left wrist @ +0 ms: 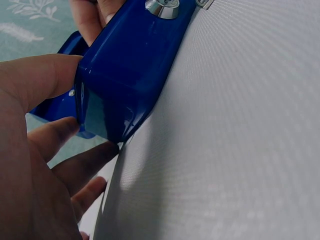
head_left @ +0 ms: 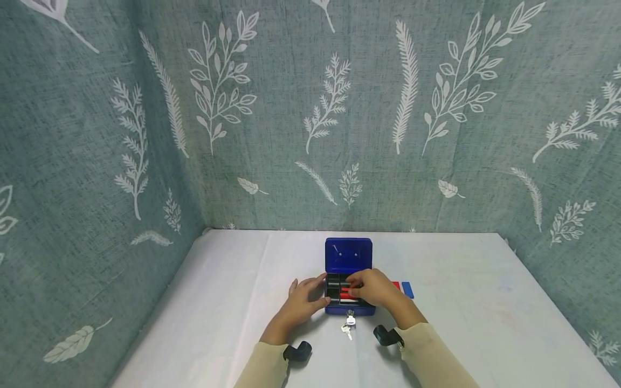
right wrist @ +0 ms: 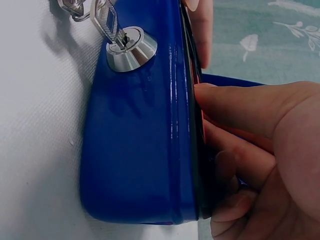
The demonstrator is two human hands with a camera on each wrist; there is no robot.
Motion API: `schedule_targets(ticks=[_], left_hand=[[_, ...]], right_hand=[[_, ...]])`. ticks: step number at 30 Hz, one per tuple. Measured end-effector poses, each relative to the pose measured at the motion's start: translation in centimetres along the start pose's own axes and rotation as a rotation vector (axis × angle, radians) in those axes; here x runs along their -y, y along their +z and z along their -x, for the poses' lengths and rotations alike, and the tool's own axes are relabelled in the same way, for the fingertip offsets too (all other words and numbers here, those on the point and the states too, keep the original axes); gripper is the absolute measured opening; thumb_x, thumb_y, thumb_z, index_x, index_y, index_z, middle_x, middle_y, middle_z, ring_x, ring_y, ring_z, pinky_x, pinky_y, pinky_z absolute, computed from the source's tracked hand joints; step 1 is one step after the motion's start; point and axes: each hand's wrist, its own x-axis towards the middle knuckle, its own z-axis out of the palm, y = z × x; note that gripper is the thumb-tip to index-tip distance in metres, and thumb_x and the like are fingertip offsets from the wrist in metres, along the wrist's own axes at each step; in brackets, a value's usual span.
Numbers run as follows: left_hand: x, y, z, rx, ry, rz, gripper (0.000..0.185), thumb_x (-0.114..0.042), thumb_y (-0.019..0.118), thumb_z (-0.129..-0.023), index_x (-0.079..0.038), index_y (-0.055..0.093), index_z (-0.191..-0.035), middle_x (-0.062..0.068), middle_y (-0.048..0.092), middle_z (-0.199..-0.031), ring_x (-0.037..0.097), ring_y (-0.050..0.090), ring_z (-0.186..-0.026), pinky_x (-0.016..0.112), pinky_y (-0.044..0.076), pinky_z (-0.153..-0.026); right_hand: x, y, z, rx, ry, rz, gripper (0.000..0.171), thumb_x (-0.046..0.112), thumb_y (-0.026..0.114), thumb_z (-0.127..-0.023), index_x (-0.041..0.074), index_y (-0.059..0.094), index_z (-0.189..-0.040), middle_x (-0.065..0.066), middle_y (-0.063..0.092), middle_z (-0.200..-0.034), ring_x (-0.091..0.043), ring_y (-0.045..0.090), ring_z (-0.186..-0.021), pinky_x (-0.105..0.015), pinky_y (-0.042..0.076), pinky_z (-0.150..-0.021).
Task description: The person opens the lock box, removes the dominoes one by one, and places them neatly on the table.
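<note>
A small blue metal cash box (head_left: pixel 350 311) stands on the table with its lid (head_left: pixel 348 255) raised at the back. Inside is a black compartmented tray (head_left: pixel 333 280). My right hand (head_left: pixel 372 287) reaches into the tray, thumb and finger pinching a thin red piece (head_left: pixel 345 296); its far part is hidden by the hand. At the box's left side, my left hand (head_left: pixel 301 302) is spread, its thumb and fingertips touching the rim and side wall (left wrist: pixel 107 112). A key (right wrist: pixel 106 22) sits in the front lock (right wrist: pixel 131 52), and more keys (head_left: pixel 346 328) hang on the table.
A red flat piece (head_left: pixel 396 284) and a blue flat piece (head_left: pixel 408 290) lie right of the box, the red one partly behind my right hand. A white cloth covers the table (head_left: pixel 461 302). Leaf-patterned green curtains (head_left: pixel 368 199) enclose the back and sides.
</note>
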Motion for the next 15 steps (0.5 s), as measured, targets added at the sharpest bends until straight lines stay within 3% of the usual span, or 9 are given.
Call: schedule_targets(ticks=[15], left_hand=[[-0.1,0.01,0.12,0.003,0.004,0.01,0.064,-0.042,0.062,-0.09,-0.018,0.046,-0.147,0.006,0.059,-0.134,0.031,0.042,-0.132,0.061,0.003,-0.112]], right_hand=[[-0.01,0.01,0.25,-0.018,-0.021,0.016,0.028,0.018,0.075,-0.085,0.012,0.073,-0.112,0.005,0.071,-0.091,-0.016,0.063,-0.092,-0.045,0.05,-0.09]])
